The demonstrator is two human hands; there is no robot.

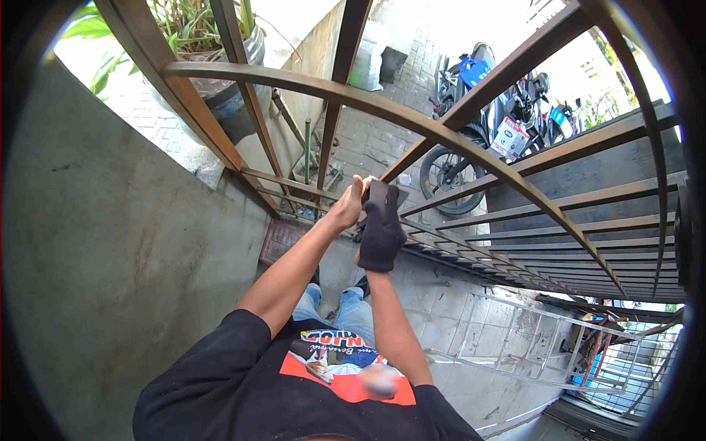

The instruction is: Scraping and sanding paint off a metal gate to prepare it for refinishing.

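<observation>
My bare left hand (pixel 348 206) is at a slanting bar (pixel 416 151) of the brown metal gate, its thumb pointing up and its fingers apparently curled about the bar, partly hidden. Close against it on the right, my right hand (pixel 382 237) wears a black knitted glove. Its fingers are closed on a flat, dark grey-brown piece (pixel 379 192), which lies against the same bar; whether this is sandpaper or a thin plate I cannot make out. A curved crossbar (pixel 323 88) of the gate arches beyond both hands.
A grey wall (pixel 140 242) rises at the left. Beyond the gate stand a potted plant (pixel 239 110) and a parked motorcycle (pixel 478 140). A pale metal frame (pixel 507 334) lies at the right, over the tiled floor (pixel 434 294). A reddish mat or slab (pixel 282 241) is near my feet.
</observation>
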